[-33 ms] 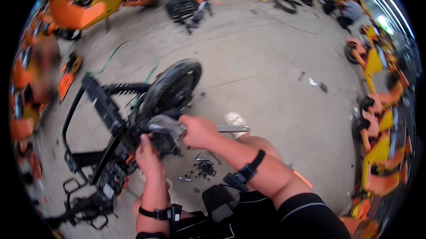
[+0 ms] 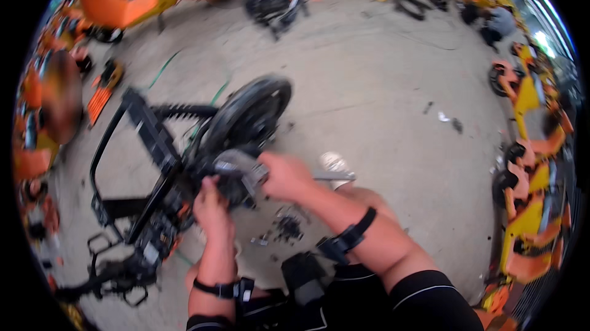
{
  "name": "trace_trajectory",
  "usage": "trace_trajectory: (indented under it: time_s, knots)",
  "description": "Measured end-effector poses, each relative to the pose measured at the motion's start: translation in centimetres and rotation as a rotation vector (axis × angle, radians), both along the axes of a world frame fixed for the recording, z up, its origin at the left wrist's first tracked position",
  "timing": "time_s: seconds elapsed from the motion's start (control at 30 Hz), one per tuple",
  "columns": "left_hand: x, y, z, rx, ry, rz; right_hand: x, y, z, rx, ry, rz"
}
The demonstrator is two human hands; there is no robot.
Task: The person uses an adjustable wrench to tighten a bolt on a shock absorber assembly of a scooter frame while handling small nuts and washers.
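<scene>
A stripped black scooter frame (image 2: 153, 131) lies on the floor at my left, its black-tyred wheel (image 2: 249, 116) tilted beside my hands. My right hand (image 2: 284, 176) is closed on a silver metal bar (image 2: 335, 176), whose flat end sticks out to the right above my shoe. Just left of that fist is a grey, curved metal part (image 2: 236, 164) by the wheel hub; whether it joins the bar is blurred. My left hand (image 2: 211, 205) has its fingers drawn together at the dark parts below the grey one. What they pinch is hidden.
Small dark bolts (image 2: 289, 226) lie piled on the concrete between my arms and legs. My light shoe (image 2: 334, 162) stands right of the wheel. Orange and yellow scooters (image 2: 531, 202) line the right side; more parts (image 2: 273, 2) lie at the back. A green hose (image 2: 163, 70) runs behind the frame.
The whole view has shifted slightly, so the scene sits a little farther right. Both hands stay at the same place on the scooter frame, the right one still closed on the bar.
</scene>
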State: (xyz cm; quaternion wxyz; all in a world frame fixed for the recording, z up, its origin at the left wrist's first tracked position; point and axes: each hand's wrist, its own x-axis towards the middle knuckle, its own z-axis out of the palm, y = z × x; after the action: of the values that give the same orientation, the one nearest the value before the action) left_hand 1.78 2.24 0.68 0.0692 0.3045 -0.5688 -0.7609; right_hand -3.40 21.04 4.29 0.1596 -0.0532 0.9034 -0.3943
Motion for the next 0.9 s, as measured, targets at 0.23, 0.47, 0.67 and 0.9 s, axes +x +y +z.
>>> trace_trajectory:
  time_s: [0.23,0.47,0.67,0.9]
  knots:
    - [0.3,-0.4,0.3,0.413,0.120,-0.075,1.1,-1.5,-1.0,-0.037,0.066,0.008]
    - [0.1,-0.2,-0.1,0.653,0.174,-0.088,1.6,-0.3,-0.7,-0.078,0.120,0.055]
    - [0.1,-0.8,-0.4,0.945,0.201,-0.098,2.1,-0.4,-0.4,-0.025,0.163,0.083]
    - [-0.2,-0.2,0.1,0.886,0.156,-0.084,2.2,-0.4,-1.3,0.065,0.094,0.061]
